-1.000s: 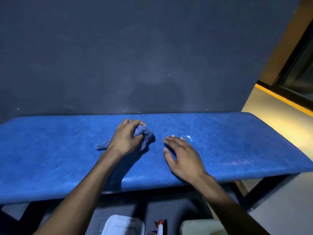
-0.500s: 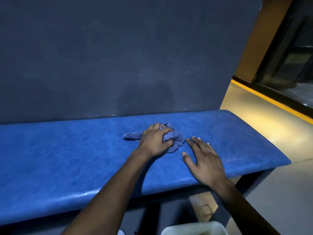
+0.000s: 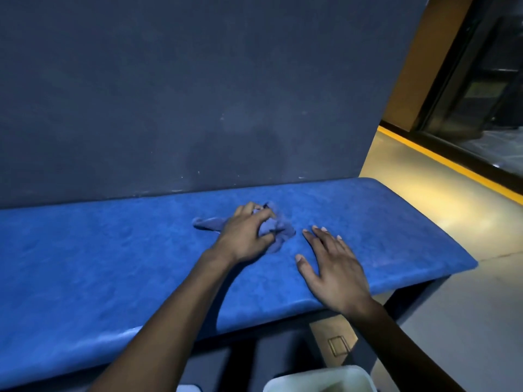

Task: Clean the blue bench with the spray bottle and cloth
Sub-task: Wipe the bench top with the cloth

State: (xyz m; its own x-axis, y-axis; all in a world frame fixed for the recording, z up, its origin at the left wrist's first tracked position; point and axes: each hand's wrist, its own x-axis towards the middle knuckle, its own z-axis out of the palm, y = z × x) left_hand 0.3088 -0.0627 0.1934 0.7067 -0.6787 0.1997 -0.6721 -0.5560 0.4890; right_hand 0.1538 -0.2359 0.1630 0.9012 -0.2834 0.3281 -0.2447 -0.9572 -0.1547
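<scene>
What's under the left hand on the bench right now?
The bunched cloth, gripped by the left hand and pressed on the blue bench. One tail sticks out leftward; the bench surface beneath hand and cloth is covered.

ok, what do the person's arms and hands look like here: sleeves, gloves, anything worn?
Both forearms are bare up to the frame edge, with no sleeves in view. The left hand and the right hand wear no gloves, and no rings, watch or bands show. The nails on the right hand's fingers are short and unpainted.

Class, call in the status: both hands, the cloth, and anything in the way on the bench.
Left hand grips bunched cloth on blue bench. Right hand flat, open, beside it. Nothing blocking.
</scene>
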